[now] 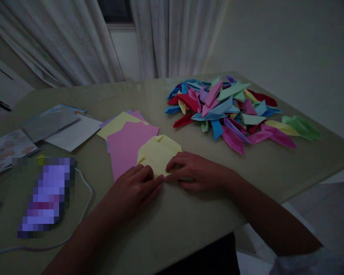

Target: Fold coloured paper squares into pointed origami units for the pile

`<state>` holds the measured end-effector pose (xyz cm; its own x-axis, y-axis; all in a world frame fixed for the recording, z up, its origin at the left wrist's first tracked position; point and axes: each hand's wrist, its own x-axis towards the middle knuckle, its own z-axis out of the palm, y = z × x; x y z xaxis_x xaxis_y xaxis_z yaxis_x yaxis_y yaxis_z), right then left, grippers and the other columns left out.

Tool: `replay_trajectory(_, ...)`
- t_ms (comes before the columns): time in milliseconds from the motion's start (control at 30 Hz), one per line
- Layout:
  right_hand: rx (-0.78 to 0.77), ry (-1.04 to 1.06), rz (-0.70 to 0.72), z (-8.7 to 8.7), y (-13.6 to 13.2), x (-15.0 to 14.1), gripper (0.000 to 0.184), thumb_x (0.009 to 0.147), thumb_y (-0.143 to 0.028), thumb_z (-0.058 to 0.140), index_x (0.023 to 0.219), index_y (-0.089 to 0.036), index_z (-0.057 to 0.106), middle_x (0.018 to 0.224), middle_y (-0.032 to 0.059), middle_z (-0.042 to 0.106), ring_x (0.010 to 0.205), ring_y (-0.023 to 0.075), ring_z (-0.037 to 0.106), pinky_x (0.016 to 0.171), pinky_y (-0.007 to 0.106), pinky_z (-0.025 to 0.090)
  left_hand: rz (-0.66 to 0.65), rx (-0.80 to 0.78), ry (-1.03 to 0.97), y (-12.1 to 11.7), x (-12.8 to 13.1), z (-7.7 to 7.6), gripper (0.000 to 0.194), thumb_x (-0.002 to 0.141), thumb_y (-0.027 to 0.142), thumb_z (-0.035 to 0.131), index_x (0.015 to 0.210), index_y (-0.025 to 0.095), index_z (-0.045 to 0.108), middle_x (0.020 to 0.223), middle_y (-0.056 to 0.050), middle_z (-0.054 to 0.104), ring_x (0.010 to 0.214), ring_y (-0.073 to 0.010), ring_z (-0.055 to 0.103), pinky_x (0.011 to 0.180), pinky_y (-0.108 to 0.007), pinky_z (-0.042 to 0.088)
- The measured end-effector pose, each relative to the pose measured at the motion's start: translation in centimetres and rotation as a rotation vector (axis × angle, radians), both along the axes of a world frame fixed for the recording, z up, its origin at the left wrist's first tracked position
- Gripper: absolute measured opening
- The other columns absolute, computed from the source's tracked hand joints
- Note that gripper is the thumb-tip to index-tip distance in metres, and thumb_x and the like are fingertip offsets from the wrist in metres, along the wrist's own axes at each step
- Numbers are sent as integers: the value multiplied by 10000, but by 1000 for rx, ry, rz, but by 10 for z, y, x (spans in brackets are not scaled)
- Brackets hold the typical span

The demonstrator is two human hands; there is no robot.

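A pale yellow sheet of paper (161,151) with its corners folded inward lies on the table, partly over a pink sheet (129,143). My left hand (137,186) is closed on its near left edge, the index finger stretched along the fold. From the right, my right hand (195,172) has its fingers bent onto the near right part of the same sheet. Both sets of fingertips almost meet at the near edge. The underside of the paper and parts of my thumbs are hidden.
Folded paper pieces in many colours (218,107) are heaped at the back right of the table (126,229). More sheets (119,124) lie under the pink one. On the left are plastic sleeves (51,124), a blurred-out device (47,196) and a white cable (88,194).
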<state>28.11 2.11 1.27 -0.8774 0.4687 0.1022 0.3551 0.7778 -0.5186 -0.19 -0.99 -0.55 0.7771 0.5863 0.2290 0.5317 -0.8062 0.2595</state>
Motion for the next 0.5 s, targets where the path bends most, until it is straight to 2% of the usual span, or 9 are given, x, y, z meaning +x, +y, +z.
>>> replay_trajectory(100,50,-28,5,-1,-1,0,392,934,-141,738,1317,-216,772,1323,131,697,1184,284,637,1073,461,474,11,14,6,0,1,0,303,1107,289,515,1239,217,779,923,-70,654,814,-221,605,709,-372,526)
replay_trajectory(233,31,-17,2,1,-2,1,233,988,-151,672,1164,-202,815,1255,120,735,1139,259,663,1023,419,498,21,-25,-4,0,-1,4,291,1100,289,529,1218,230,788,922,-65,661,819,-214,617,712,-361,530)
replay_trajectory(333,-9,7,-6,3,-1,3,223,968,-114,667,1111,-194,819,1214,114,758,1131,252,673,1018,409,506,35,-76,-76,3,-4,8,264,1087,278,553,1029,222,805,920,-65,680,829,-202,639,725,-341,536)
replay_trajectory(367,-17,14,-9,4,-1,3,229,953,-100,672,1105,-189,818,1211,114,761,1134,253,674,1023,411,506,68,-63,-124,5,-6,8,276,1083,274,557,954,206,791,918,-70,684,830,-201,643,728,-338,538)
replay_trajectory(433,-31,25,-17,5,-1,3,250,921,-74,677,1099,-184,814,1215,112,760,1138,251,676,1030,407,506,195,0,-215,11,-9,4,270,1076,259,550,929,181,763,951,-93,701,856,-216,654,748,-351,549)
replay_trajectory(500,-42,33,-18,5,-1,3,255,906,-72,684,1098,-186,806,1239,111,752,1143,246,680,1032,396,506,347,60,-249,19,-13,-5,255,1066,233,529,1189,166,741,1087,-130,735,970,-259,677,826,-401,574)
